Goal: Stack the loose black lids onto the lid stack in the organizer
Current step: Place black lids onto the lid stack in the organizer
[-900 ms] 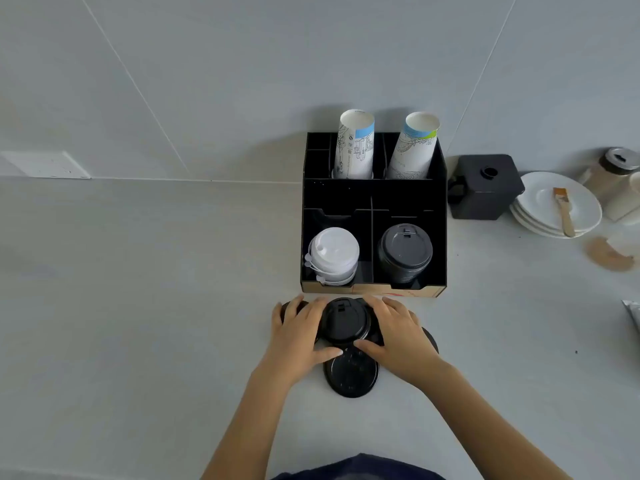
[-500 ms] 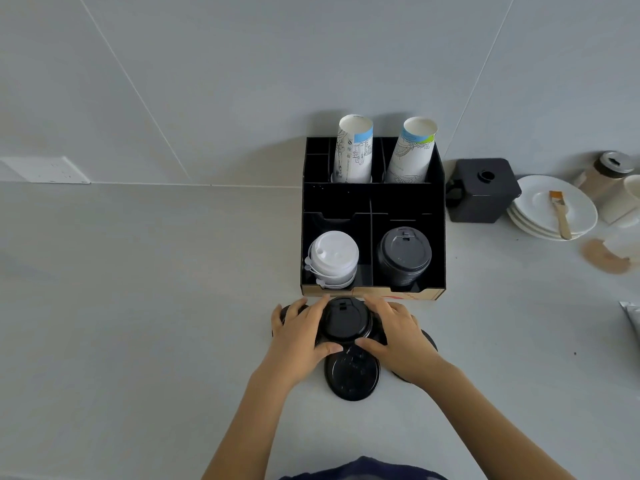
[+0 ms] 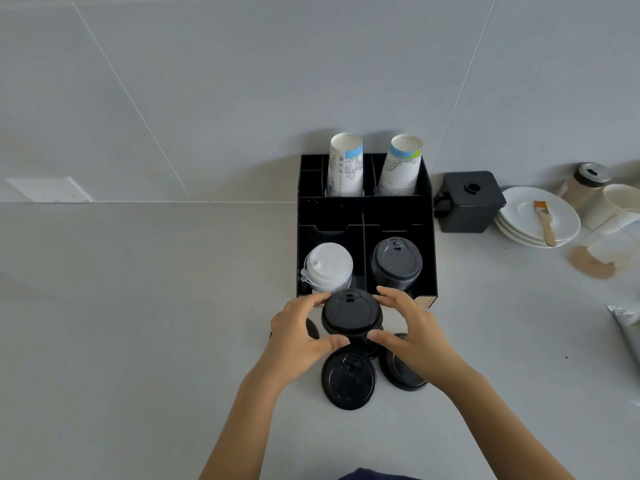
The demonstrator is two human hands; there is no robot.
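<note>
Left hand [image 3: 298,336] and right hand [image 3: 412,332] both grasp a small pile of black lids [image 3: 351,311], raised just before the organizer [image 3: 429,237]. Transfer step; next: carry right onto black lid stack [image 3: 396,263]. Two loose lids [image 3: 348,379] lie on counter.

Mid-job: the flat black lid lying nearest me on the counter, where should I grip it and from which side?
Take the flat black lid by its thin outer rim, thumb and fingers on opposite edges, from above and the near side. It lies flat with only its far edge tucked under the gathered lids held by both hands; the near rim looks clear.
</note>
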